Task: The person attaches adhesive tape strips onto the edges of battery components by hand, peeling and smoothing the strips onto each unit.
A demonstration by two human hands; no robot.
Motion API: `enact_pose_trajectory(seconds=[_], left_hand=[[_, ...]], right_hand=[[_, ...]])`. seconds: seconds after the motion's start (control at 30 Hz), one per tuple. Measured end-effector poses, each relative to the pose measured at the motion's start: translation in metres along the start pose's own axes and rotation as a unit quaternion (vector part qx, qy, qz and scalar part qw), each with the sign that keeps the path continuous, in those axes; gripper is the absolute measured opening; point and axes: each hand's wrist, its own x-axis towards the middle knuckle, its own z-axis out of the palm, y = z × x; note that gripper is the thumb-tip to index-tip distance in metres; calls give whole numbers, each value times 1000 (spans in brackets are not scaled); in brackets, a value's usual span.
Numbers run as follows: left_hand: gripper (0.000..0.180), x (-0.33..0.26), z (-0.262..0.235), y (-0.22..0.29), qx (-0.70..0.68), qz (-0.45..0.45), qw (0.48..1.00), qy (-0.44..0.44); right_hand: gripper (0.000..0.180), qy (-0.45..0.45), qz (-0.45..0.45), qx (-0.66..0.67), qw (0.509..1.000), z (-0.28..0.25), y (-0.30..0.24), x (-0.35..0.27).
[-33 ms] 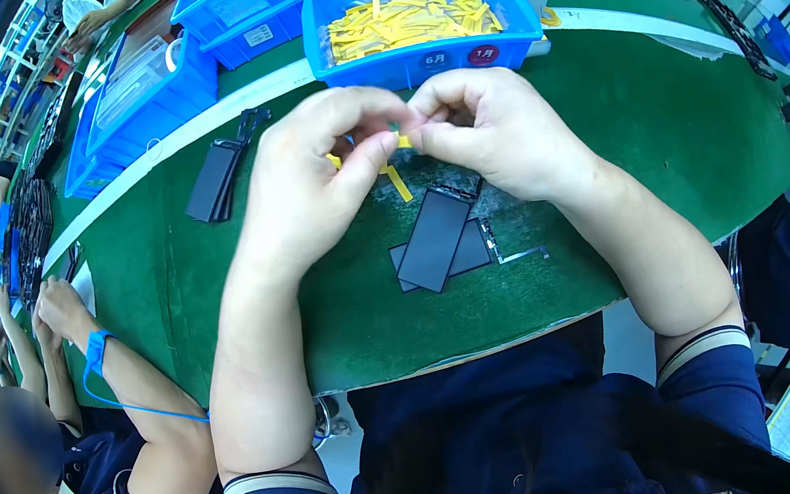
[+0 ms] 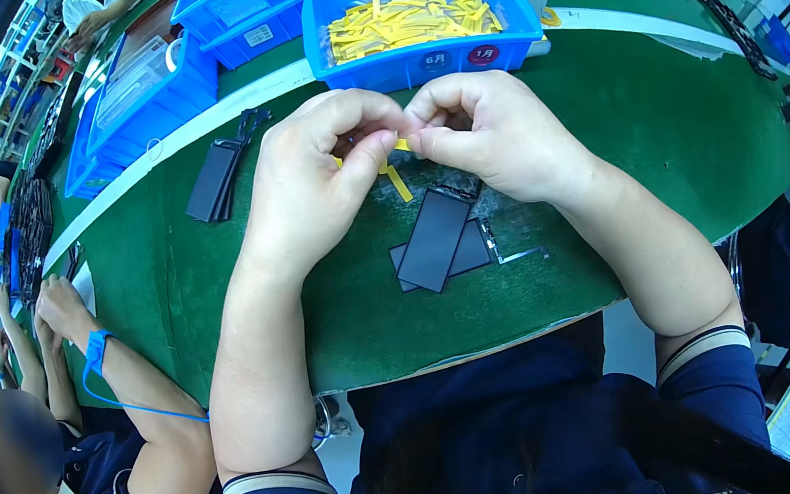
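The right hand [image 2: 506, 140] had dropped slightly toward the near edge since the earlier frame, and the left hand [image 2: 315, 177] had shifted only a little. The green table [image 2: 696, 164] stretched beneath the work. Beyond the hands stood a blue bin [image 2: 371, 74] filled with yellow strips [image 2: 414, 24]. The hands met just on the near side of that bin. Closer to the near edge, two dark screens [image 2: 435, 243] lay crossed, one partly over the other. A fanned pile of dark panels [image 2: 216, 179] lay beyond the left wrist. A thin ribbon cable [image 2: 522, 254] ran right from the screens. Each grip was narrow, both pinching a short yellow strip [image 2: 402, 145] between them. Just below it showed a second yellow strip [image 2: 400, 186], whether held or lying I could not tell
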Motion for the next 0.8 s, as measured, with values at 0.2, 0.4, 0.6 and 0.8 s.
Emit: enact_pose_trajectory(seconds=[0.2, 0.4, 0.6, 0.8], left_hand=[[7, 5, -3, -35, 118, -195, 974, -16], [16, -2, 13, -14, 371, 32, 924, 82], [46, -24, 40, 30, 283, -37, 946, -156], [45, -25, 32, 33, 227, 13, 955, -192]], right_hand=[[15, 68, -28, -52, 996, -5, 6, 5], [15, 61, -17, -159, 985, -15, 0, 4], [16, 97, -58, -182, 977, -20, 3, 5], [17, 129, -115, -199, 965, -23, -4, 3]])
